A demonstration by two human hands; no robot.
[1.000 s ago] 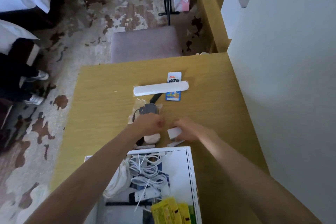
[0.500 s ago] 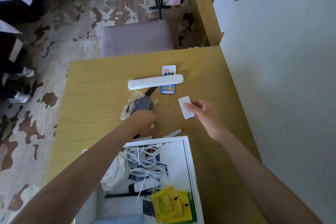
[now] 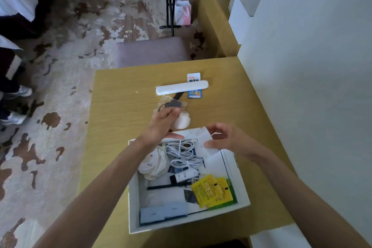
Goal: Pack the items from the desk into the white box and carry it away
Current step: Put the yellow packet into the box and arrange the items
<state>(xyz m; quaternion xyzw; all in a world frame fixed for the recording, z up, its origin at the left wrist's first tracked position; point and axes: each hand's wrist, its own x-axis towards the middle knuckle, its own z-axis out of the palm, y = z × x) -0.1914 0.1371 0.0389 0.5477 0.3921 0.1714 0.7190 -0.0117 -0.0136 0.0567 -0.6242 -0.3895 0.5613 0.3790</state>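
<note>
The open white cardboard box (image 3: 133, 197) sits at the near edge of the bench (image 3: 120, 127), part filled. Over its far rim the right hand (image 3: 227, 139) hovers half-curled above a white card (image 3: 202, 136) — whether it grips it I cannot tell. The left hand (image 3: 163, 125) holds a white rounded pod (image 3: 182, 123). Beyond, nearer the left hand, lies a long white plastic bar (image 3: 181, 87) — lengthwise left to right.

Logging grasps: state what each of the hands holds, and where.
Left hand grips the white rounded item by its near side. Right hand seems to pinch the white card by its right edge.
</note>
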